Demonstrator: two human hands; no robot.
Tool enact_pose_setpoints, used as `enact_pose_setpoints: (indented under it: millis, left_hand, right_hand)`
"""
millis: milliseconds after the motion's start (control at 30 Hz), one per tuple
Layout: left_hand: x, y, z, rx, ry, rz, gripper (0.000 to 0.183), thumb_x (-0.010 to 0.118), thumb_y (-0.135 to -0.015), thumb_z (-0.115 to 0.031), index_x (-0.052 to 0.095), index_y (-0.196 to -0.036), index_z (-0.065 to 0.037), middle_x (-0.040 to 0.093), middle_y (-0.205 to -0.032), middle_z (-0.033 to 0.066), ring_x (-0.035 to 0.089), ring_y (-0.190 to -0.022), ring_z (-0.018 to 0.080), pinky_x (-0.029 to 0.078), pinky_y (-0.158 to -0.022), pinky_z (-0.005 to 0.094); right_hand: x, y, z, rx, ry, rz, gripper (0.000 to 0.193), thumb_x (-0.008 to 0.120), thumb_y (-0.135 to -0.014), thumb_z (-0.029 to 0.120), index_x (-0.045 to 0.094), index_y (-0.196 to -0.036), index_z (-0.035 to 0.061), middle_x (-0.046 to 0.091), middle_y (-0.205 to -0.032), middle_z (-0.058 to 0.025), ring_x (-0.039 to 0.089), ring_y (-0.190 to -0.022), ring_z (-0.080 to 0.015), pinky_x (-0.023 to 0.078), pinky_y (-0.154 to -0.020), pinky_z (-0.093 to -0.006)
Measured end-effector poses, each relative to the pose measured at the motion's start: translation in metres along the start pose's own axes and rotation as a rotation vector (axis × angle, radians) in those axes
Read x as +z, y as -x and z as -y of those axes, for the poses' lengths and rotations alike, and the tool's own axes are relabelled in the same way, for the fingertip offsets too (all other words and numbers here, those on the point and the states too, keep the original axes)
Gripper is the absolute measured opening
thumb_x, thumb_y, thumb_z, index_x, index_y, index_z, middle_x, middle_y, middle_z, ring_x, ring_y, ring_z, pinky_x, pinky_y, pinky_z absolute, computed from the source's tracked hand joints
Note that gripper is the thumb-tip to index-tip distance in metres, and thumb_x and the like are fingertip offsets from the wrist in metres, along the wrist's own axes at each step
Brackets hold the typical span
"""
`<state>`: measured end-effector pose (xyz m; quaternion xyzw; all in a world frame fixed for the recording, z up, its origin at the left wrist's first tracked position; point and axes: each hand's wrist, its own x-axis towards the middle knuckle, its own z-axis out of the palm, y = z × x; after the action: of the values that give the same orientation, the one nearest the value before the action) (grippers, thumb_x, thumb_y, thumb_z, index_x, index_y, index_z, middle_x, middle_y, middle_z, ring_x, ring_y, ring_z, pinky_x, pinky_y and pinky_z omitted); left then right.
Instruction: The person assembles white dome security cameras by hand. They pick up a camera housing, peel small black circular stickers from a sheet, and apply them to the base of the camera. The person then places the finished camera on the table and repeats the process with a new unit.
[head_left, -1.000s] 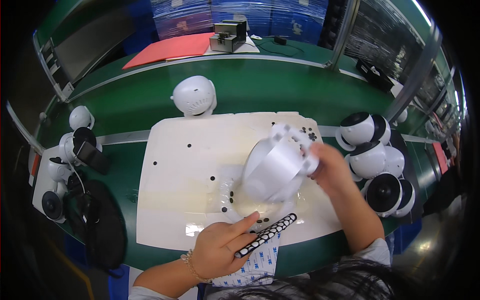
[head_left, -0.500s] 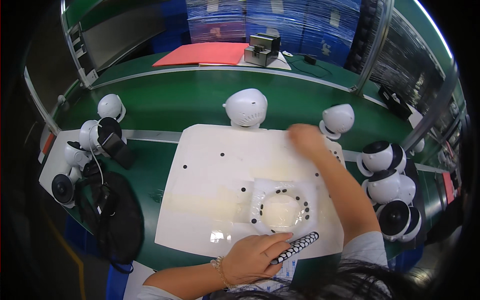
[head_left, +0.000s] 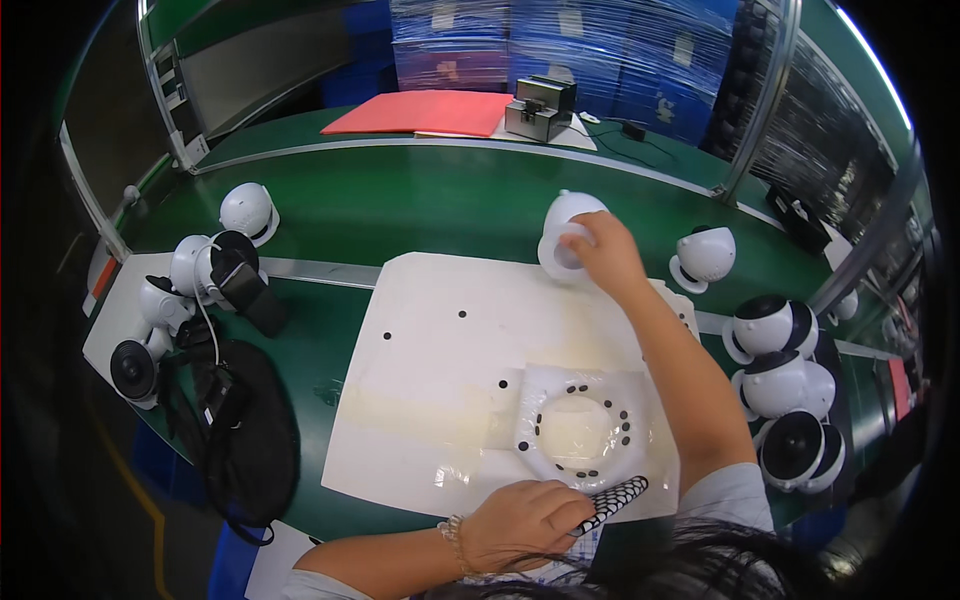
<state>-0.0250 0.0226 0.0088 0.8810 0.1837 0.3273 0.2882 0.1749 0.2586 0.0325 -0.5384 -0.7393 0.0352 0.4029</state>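
My right hand [head_left: 605,255] is closed on a white dome security camera [head_left: 572,212] at the far edge of the white board [head_left: 430,370]. The camera is tilted, its round base turned toward me. Near the board's front edge, my left hand [head_left: 530,525] is wrapped round a slim rod with a black-and-white cell pattern [head_left: 622,500]; one end is hidden in the palm. Just beyond it, a white pad with a round opening [head_left: 535,405] lies on the board. Small black dots sit around the opening, and a few more [head_left: 462,314] are scattered on the board.
Another white camera [head_left: 705,255] stands at far right, with several more [head_left: 775,385] grouped nearer. At left are further cameras [head_left: 248,212] and a black bag [head_left: 265,430] with cables. A red sheet [head_left: 420,112] and a metal case [head_left: 540,108] lie at the back.
My right hand has moved left and taken hold of the white camera, which has gone from upright to tilted. My left hand keeps the patterned rod. The whole view has shifted slightly.
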Motion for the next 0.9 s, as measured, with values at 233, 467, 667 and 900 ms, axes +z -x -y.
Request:
enact_pose_setpoints:
  millis: [233, 467, 667, 900]
  left_hand:
    - [-0.004, 0.000, -0.003, -0.012, 0.018, -0.187, 0.026, 0.066, -0.066, -0.006, 0.060, -0.092, -0.003, 0.060, -0.073, 0.0096, 0.059, -0.062, 0.0243, 0.047, -0.056, 0.0318]
    - [-0.008, -0.004, -0.012, -0.165, 0.062, -0.165, 0.017, 0.067, -0.070, -0.008, 0.060, -0.084, -0.002, 0.059, -0.066, 0.0101, 0.057, -0.054, 0.0236, 0.045, -0.049, 0.0303]
    - [-0.006, -0.002, -0.011, -0.172, 0.042, -0.194, 0.016, 0.064, -0.071, -0.007, 0.058, -0.085, -0.003, 0.059, -0.069, 0.0102, 0.056, -0.054, 0.0247, 0.044, -0.049, 0.0314]
    - [-0.005, -0.004, -0.009, -0.113, -0.005, -0.214, 0.013, 0.065, -0.070, -0.007, 0.059, -0.081, -0.003, 0.058, -0.068, 0.0104, 0.056, -0.054, 0.0261, 0.045, -0.049, 0.0317]
  right_hand:
    - [-0.105, 0.108, 0.073, 0.521, -1.085, 0.122, 0.020, 0.057, -0.085, 0.018, 0.049, -0.092, 0.0008, 0.057, -0.071, -0.0040, 0.055, -0.062, -0.0079, 0.043, -0.054, -0.0200]
    - [-0.107, 0.179, 0.076, 0.651, -0.986, 0.140, 0.024, 0.060, -0.082, 0.018, 0.048, -0.098, 0.0038, 0.056, -0.090, -0.0067, 0.055, -0.072, -0.0094, 0.045, -0.060, -0.0222]
    - [-0.121, 0.186, 0.101, -0.306, -0.222, 0.075, 0.028, 0.071, -0.067, 0.015, 0.061, -0.093, 0.0104, 0.051, -0.111, -0.0095, 0.047, -0.104, -0.0273, 0.037, -0.085, -0.0388]
    - [-0.113, 0.187, 0.115, -0.424, -0.345, 0.263, 0.016, 0.069, -0.068, 0.013, 0.064, -0.082, 0.0100, 0.052, -0.117, -0.0064, 0.045, -0.111, -0.0253, 0.035, -0.086, -0.0366]
